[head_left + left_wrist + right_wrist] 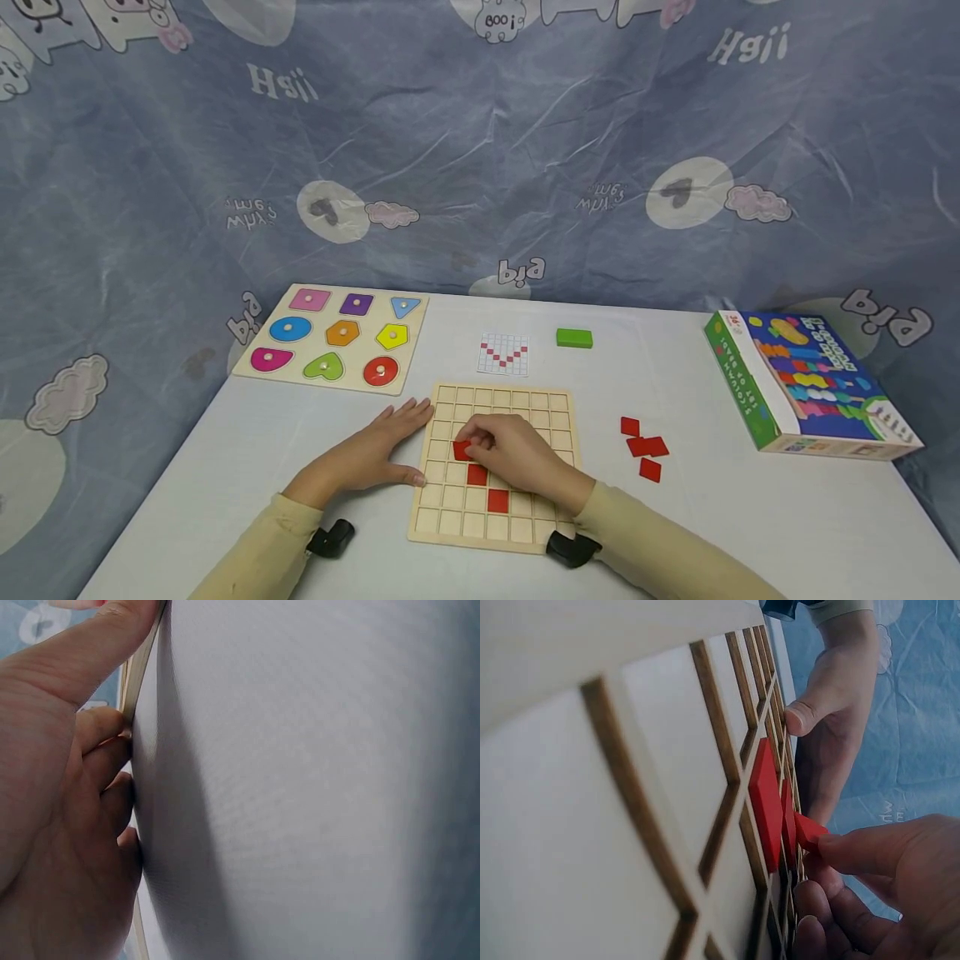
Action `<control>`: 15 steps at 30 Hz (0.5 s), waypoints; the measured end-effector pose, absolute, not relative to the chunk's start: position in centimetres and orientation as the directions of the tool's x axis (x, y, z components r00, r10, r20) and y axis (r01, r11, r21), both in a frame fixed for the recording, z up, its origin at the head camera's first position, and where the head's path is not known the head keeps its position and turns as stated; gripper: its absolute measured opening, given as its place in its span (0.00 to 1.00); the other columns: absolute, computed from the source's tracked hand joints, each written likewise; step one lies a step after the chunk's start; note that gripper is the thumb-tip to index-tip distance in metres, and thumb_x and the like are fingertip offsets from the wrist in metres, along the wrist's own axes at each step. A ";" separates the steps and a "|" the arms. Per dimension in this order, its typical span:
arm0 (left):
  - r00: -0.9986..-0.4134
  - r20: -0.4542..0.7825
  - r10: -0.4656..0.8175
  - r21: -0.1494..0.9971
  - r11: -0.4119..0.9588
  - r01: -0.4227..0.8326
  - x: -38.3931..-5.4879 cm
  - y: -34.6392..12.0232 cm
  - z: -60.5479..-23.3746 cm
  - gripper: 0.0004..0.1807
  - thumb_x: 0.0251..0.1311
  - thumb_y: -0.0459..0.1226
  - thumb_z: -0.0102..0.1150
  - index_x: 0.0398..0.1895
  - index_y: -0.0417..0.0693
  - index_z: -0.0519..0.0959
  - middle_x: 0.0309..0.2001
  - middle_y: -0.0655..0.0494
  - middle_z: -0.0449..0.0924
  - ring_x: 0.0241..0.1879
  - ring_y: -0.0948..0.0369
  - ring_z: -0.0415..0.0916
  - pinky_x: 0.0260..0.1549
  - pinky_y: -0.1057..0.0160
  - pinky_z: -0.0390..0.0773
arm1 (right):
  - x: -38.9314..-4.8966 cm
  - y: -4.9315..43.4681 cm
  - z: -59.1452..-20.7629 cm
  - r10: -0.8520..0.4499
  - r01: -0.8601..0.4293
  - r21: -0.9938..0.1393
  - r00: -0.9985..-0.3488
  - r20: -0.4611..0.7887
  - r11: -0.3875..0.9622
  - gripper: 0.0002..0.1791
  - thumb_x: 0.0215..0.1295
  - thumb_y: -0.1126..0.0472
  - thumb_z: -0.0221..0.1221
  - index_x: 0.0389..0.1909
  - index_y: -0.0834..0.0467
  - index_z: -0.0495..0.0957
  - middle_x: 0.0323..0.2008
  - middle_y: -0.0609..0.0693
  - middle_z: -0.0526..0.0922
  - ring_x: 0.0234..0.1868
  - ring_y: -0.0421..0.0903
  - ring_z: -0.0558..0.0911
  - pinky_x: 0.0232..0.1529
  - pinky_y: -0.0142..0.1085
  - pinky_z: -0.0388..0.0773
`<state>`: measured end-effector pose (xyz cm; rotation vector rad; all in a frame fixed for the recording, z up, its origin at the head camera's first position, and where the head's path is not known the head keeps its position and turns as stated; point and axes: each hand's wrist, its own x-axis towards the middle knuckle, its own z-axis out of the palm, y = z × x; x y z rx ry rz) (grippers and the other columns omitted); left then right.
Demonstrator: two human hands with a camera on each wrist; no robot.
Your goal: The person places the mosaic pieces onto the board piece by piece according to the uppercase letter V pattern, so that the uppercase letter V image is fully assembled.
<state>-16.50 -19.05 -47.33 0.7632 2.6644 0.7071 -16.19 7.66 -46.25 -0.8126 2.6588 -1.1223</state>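
A wooden grid board (450, 523) lies on the white table, with one red square tile (477, 475) and another red tile (498, 501) set in its cells on a diagonal. Over the board, my right hand (517, 454) pinches a third red tile (810, 831) between thumb and fingers, tilted at a cell up and left of the other two. My left hand (367, 454) lies flat at the board's left side, fingers spread, its thumb and fingertips against the edge. In the left wrist view the thumb (97, 645) reaches the board's edge.
Several loose red tiles (649, 470) lie right of the board. Behind it are a pattern card (503, 355) with a red V and a green block (574, 338). A shape puzzle (337, 325) lies back left; a colourful box (817, 383) stands at right.
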 end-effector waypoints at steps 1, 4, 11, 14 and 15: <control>-0.821 -0.128 0.557 0.527 0.739 0.419 -16.5 -19.1 -47.3 0.60 0.47 0.62 0.74 0.81 0.52 0.56 0.81 0.55 0.52 0.80 0.51 0.43 0.78 0.46 0.44 | -16.2 7.6 -46.3 -0.534 -0.427 -0.698 -0.842 0.075 0.575 0.06 0.68 0.63 0.65 0.40 0.47 0.85 0.29 0.34 0.79 0.32 0.33 0.77 0.37 0.29 0.78; -0.816 -0.120 0.565 0.536 0.729 0.426 -16.5 -19.1 -47.4 0.60 0.48 0.62 0.73 0.81 0.51 0.56 0.81 0.54 0.52 0.80 0.50 0.43 0.78 0.45 0.43 | -16.3 7.3 -46.2 -0.544 -0.439 -0.689 -0.836 0.077 0.577 0.06 0.67 0.63 0.65 0.39 0.48 0.85 0.29 0.34 0.79 0.32 0.33 0.77 0.36 0.29 0.77; -0.812 -0.119 0.572 0.553 0.717 0.424 -16.6 -19.1 -47.5 0.60 0.49 0.62 0.73 0.81 0.50 0.56 0.81 0.53 0.52 0.80 0.49 0.42 0.78 0.44 0.42 | -16.4 7.0 -46.1 -0.556 -0.461 -0.662 -0.827 0.080 0.591 0.06 0.65 0.64 0.67 0.37 0.48 0.83 0.29 0.35 0.78 0.31 0.33 0.75 0.34 0.29 0.75; -0.813 -0.124 0.569 0.543 0.725 0.424 -16.7 -19.1 -47.5 0.60 0.48 0.62 0.72 0.81 0.51 0.56 0.81 0.55 0.51 0.81 0.50 0.42 0.78 0.45 0.42 | -16.4 6.9 -46.0 -0.561 -0.468 -0.655 -0.824 0.081 0.593 0.07 0.64 0.64 0.67 0.37 0.48 0.82 0.29 0.36 0.78 0.30 0.34 0.74 0.33 0.29 0.74; -0.813 -0.124 0.569 0.542 0.725 0.425 -16.7 -19.1 -47.6 0.60 0.48 0.62 0.73 0.81 0.51 0.55 0.81 0.55 0.51 0.81 0.50 0.42 0.78 0.46 0.42 | -16.5 6.9 -46.0 -0.562 -0.470 -0.653 -0.823 0.080 0.594 0.07 0.64 0.64 0.67 0.37 0.48 0.82 0.30 0.37 0.78 0.30 0.34 0.74 0.32 0.29 0.74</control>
